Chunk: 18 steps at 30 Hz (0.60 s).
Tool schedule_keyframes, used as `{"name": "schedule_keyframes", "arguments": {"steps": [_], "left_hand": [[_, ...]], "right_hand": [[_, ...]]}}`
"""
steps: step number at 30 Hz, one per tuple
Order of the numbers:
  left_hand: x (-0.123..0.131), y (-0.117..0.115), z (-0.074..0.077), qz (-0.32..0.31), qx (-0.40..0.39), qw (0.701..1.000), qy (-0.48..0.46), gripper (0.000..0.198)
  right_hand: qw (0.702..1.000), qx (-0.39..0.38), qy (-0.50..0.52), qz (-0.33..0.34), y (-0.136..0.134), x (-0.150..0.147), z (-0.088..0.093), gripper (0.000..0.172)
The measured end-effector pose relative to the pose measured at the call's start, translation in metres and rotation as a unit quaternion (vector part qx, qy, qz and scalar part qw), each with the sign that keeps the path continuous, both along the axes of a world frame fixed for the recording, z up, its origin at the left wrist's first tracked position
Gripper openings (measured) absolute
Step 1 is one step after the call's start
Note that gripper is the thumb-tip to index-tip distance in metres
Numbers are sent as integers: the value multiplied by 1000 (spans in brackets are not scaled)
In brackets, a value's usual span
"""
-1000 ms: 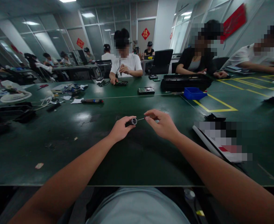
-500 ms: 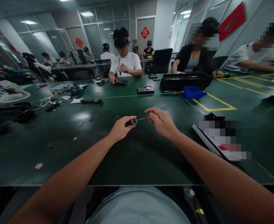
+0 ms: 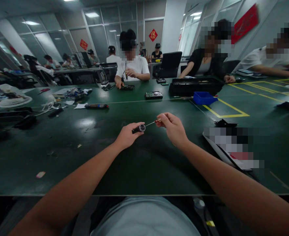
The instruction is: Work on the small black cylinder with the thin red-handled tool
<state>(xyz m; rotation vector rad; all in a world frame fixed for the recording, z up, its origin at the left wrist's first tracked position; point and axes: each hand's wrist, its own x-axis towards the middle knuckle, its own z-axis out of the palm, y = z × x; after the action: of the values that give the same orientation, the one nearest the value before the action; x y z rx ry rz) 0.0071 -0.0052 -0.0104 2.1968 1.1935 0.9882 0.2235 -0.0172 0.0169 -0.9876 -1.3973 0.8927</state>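
Note:
My left hand [image 3: 127,136] is closed around a small black cylinder [image 3: 141,128] with a pale ring at its round end, which faces right and toward me. What sits inside the ring is too small to make out. In my right hand [image 3: 173,128] is a thin screwdriver [image 3: 156,121], its reddish handle pinched between thumb and fingers. The metal shaft points left and down, and its tip reaches the ringed end of the cylinder. Whether the tip is inside or only touching the rim, I cannot tell. Both hands are just above the green table [image 3: 146,170].
Beyond my hands lies a hard drive [image 3: 153,95], with a blue bin [image 3: 204,97] and a long black casing [image 3: 196,86] to its right. A pen-like tool [image 3: 96,106] is at the left. Papers [image 3: 229,149] lie by my right forearm. Several people sit opposite.
My right fingers have curled in around the screwdriver handle, and the hand has shifted slightly right and up. The left hand and the cylinder have barely moved.

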Motion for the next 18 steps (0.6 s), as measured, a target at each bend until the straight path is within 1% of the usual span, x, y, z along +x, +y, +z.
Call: {"name": "schedule_keyframes", "arguments": {"steps": [2,5,7,9,11,14,16,18], "left_hand": [[-1,0,1,-2,6,1000,-3,45],[-2,0,5,-8,12,1000,5,43],[-2,0,7,-17,16,1000,19,42],[-2,0,8,-25,22,999,28,41],[-2,0,8,-24,23,999,33,41],[-2,-1,8,-17,13,999,45,42],[-2,-2,9,-11,10,999,51,43],[-1,-3,9,-7,12,998,55,44]], "right_hand": [[999,-24,38,-3,2,-1,-3,32],[993,-73,98,-2,6,-1,-6,30],[983,-121,134,17,8,0,-7,28],[978,-152,140,37,9,2,-7,27],[983,-140,114,33,9,2,-7,28],[995,-76,68,-10,9,2,-7,30],[997,-47,52,-28,9,2,-7,30],[998,-34,48,-37,9,2,-7,30]]}}
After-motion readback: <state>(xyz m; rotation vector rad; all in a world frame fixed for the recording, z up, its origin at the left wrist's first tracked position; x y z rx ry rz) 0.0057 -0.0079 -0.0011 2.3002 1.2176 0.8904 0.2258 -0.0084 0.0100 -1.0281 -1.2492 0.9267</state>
